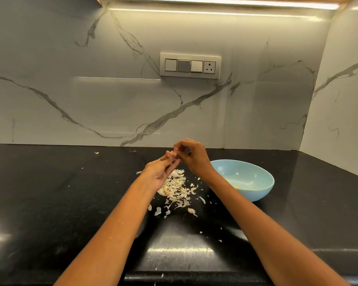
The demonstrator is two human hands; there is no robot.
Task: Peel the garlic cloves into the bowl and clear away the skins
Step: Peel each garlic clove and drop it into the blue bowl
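Note:
Both hands are raised together above the black counter [50, 193]. My left hand [159, 172] holds a small garlic clove [172, 155] at its fingertips. My right hand [191, 156] pinches at the same clove from the right with curled fingers. Below the hands lies a heap of pale garlic skins [177, 187], with loose flakes spread toward the front. A light blue bowl [260, 190] stands to the right of the heap; a few yellowish peeled cloves [236, 187] show inside it, partly hidden by my right forearm.
A marble backsplash with a switch panel [190, 66] rises behind the counter, and a side wall closes the right corner. Stray skin bits [96, 152] lie near the back wall and near the counter's front edge [194, 274].

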